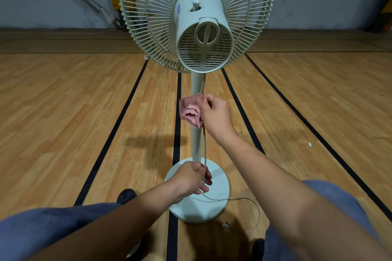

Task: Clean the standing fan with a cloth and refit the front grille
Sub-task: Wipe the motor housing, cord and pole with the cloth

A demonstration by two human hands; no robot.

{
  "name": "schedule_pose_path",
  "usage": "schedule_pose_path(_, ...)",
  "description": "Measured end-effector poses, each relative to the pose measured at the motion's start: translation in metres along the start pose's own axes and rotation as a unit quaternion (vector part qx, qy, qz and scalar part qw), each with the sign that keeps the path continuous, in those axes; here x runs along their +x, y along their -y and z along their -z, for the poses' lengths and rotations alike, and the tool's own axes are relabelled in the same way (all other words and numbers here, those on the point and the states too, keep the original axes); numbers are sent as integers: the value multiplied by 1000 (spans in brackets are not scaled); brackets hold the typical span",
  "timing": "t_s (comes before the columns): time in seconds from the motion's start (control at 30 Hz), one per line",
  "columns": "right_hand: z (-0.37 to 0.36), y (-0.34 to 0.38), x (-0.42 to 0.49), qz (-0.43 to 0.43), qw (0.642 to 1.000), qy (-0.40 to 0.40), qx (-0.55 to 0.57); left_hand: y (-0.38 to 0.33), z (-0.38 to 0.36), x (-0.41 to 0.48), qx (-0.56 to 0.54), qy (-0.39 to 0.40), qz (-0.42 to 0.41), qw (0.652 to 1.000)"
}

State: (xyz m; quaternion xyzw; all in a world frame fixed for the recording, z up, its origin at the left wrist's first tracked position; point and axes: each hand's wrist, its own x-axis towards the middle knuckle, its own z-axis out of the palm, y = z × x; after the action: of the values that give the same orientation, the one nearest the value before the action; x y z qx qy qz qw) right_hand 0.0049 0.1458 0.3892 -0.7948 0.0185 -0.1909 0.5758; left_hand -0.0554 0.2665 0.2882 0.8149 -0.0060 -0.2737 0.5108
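Pink cloth (191,111) is bunched in our right hand (215,115), fingers curled round it against the pale green pole (197,144) of the standing fan (196,17), seen from its motor side. Our left hand (192,179) pinches the power cord (233,199) above the round base (218,207) on the wooden floor (63,101)

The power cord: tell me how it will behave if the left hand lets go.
The power cord probably falls slack: beyond the left hand it already curls loosely over the round base. It looks thin and light, so the cloth could likely drag it along.
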Motion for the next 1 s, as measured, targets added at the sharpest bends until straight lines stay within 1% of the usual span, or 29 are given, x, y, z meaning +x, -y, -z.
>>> schedule_pose_path(0.1,3,15,9,3,1000,-13,24,1,0,-2,9,1,2,1000)
schedule_pose_path(0.23,11,31,21,34,998,-49,29,1,-1,-3,13,7,4,1000)
schedule_pose_path(0.3,13,35,25,37,997,-54,39,1,-1,-3,9,17,5,1000)
schedule_pose_path(0.4,16,32,26,28,998,-37,29,2,-2,-4,4,42,0,999)
schedule_pose_path(0.5,17,20,20,21,1000,-17,-12,4,-3,-6,-4,55,-13,998)
schedule_pose_path(0.63,16,-6,3,3,998,29,-63,6,-3,-2,-15,40,-16,999)
schedule_pose_path(0.73,15,-24,-7,-4,995,54,-80,3,2,1,-2,-3,33,999)
schedule_pose_path(0.8,15,-35,-10,-18,993,60,-100,-4,10,4,10,-60,64,996)
schedule_pose_path(0.83,16,-40,-11,-26,992,64,-106,-8,15,6,0,-101,62,993)
schedule_pose_path(0.9,17,-48,-15,-38,990,74,-117,-19,27,9,-38,-198,24,979)
schedule_pose_path(0.93,17,-51,-17,-45,988,79,-122,-26,34,8,-41,-245,-5,969)
schedule_pose_path(0.97,17,-54,-19,-51,988,83,-124,-32,40,8,-29,-279,-40,959)
schedule_pose_path(1.0,17,-57,-21,-55,987,88,-125,-37,45,9,-11,-297,-77,952)
